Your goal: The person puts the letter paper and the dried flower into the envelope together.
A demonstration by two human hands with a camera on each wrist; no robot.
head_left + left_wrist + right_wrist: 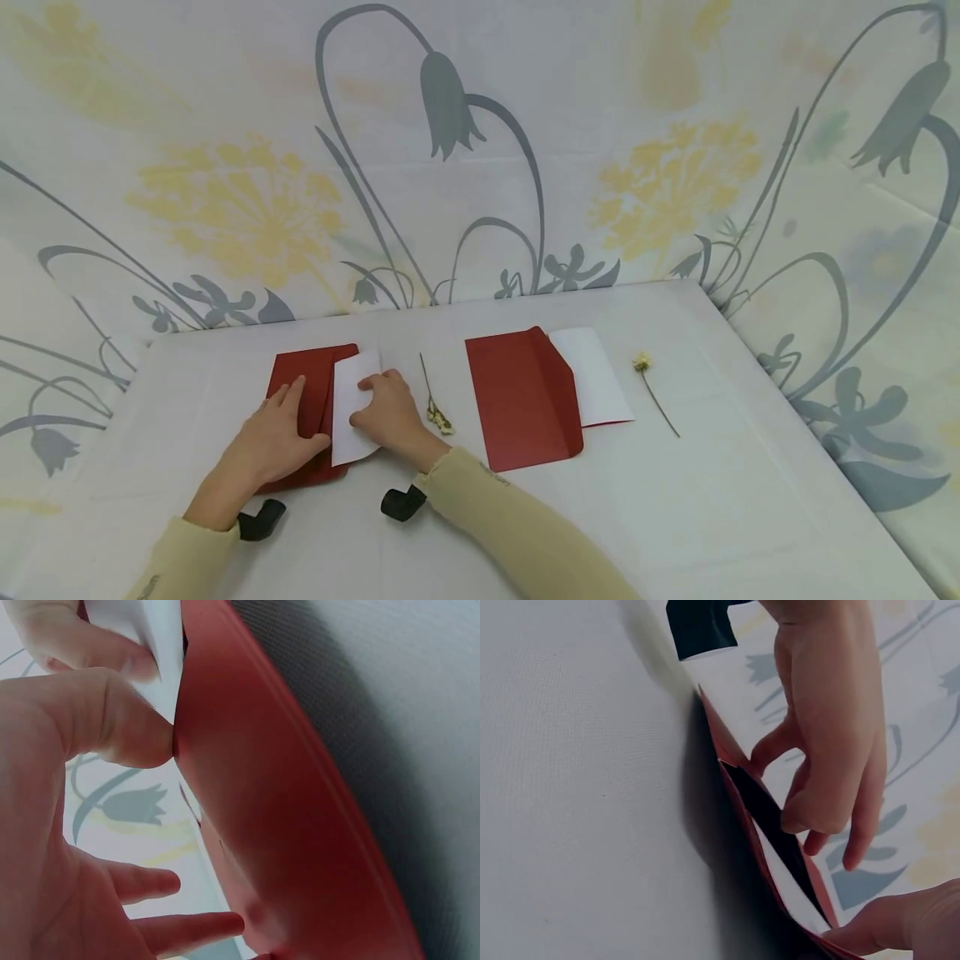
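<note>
My left hand rests on a red envelope at the left of the table, fingers spread, thumb by the envelope's right edge. In the left wrist view that thumb touches the red edge. A white card stands at this edge, pinched by my right hand between thumb and curled fingers. The right wrist view shows the envelope's mouth gaping, with white card inside it. How deep the card goes is hidden.
Right of the hands lies a dried flower sprig. Farther right are a second red envelope with a white card at its flap side, and a dried flower on a long stem. A patterned cloth hangs behind the white table.
</note>
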